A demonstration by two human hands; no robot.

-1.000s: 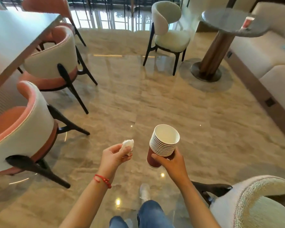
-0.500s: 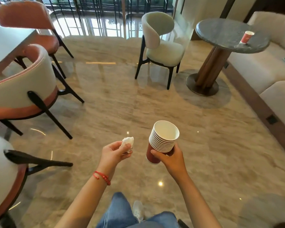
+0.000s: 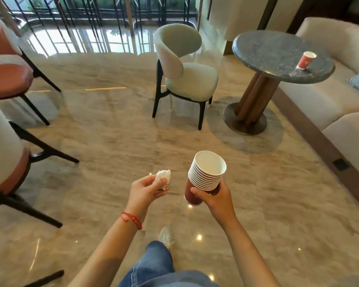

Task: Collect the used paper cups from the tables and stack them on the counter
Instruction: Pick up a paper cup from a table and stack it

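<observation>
Stack of paper cups point(image 3: 205, 176) in right hand point(image 3: 217, 200), fingers wrapped round its red base; left hand point(image 3: 146, 188) pinches crumpled tissue point(image 3: 163, 176). Leg steps forward over marble floor point(image 3: 112, 141). Round counter point(image 3: 278, 59) now nearer than a moment ago, lone red cup point(image 3: 305, 60) upright near its far edge. Likely next pickup.

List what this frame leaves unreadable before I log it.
- Head view: lone cup on the round table is too small to see inside.
- Stack of cups in the right hand: only the top one's interior shows.
- Crumpled tissue: left hand partly covers it.
- The counter is out of frame.
</observation>
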